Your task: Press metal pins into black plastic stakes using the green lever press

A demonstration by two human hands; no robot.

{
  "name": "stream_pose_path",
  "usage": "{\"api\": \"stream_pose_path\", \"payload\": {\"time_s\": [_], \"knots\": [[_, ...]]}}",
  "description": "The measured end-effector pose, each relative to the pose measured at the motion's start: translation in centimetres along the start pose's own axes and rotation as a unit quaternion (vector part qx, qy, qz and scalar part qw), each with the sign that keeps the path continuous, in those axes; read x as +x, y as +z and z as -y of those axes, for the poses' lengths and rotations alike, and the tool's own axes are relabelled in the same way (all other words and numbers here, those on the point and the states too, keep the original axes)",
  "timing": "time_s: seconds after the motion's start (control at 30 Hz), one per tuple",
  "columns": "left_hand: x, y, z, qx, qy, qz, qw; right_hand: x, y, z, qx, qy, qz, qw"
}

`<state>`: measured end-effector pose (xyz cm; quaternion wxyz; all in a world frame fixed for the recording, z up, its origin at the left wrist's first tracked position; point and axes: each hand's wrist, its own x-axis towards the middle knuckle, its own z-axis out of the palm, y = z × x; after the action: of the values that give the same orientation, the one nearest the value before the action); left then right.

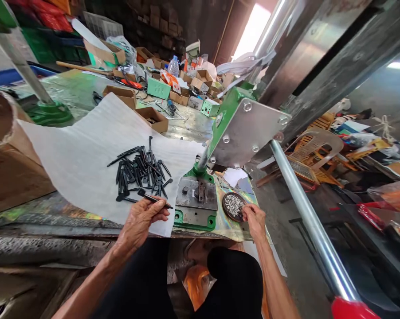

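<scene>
My left hand point(144, 215) pinches a slim black plastic piece point(157, 200) with a broader head, its pointed end toward the press. Behind that hand, a pile of similar black pieces point(140, 170) is spread over a white sheet point(87, 146). My right hand point(255, 218) is at the right rim of a round dark dish point(224, 208) full of small silvery metal pins point(233, 205). Its thumb and fingers are pinched together; what is between them is too small to make out. Between my hands stands a green hand press point(196, 221) with a metal block point(206, 195) on its base.
The press's long steel lever point(306, 212) slopes down on the right to a red grip point(353, 308). A large cardboard tube or box point(17, 177) stands at the left. Small open cartons point(155, 120), tools and a green box point(158, 88) crowd the back. Chairs point(315, 150) stand beyond, right.
</scene>
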<state>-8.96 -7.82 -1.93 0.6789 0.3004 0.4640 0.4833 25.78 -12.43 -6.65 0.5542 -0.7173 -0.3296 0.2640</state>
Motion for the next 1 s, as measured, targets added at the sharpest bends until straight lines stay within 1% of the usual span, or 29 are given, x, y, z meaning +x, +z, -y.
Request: {"api": "stream_pose_path", "payload": {"time_s": [0.1, 0.23, 0.37, 0.47, 0.57, 0.63, 1.0], "knots": [[-0.7, 1.4, 0.1, -0.062, -0.052, 0.027, 0.996, -2.0, 1.5, 2.2, 0.091, 0.033, 0.01, 0.995], [-1.7, 3.2, 0.8, -0.136, -0.1, 0.068, 0.983, -6.4, 4.9, 5.9, 0.192, 0.068, 0.062, 0.977], [-2.9, 4.5, 1.6, -0.195, -0.122, 0.103, 0.968, -11.1, 8.6, 8.7, 0.259, 0.085, 0.12, 0.955], [-3.6, 4.9, 1.7, -0.225, -0.12, 0.132, 0.958, -13.7, 10.3, 9.8, 0.307, 0.096, 0.143, 0.936], [-4.1, 5.0, 1.7, -0.249, -0.116, 0.157, 0.949, -15.2, 11.0, 10.2, 0.353, 0.105, 0.142, 0.919], [-4.2, 4.9, 1.7, -0.261, -0.116, 0.162, 0.944, -15.6, 11.2, 10.4, 0.368, 0.103, 0.139, 0.914], [-4.3, 4.6, 2.1, -0.293, -0.111, 0.148, 0.938, -16.4, 11.9, 10.7, 0.362, 0.098, 0.118, 0.919]]}}
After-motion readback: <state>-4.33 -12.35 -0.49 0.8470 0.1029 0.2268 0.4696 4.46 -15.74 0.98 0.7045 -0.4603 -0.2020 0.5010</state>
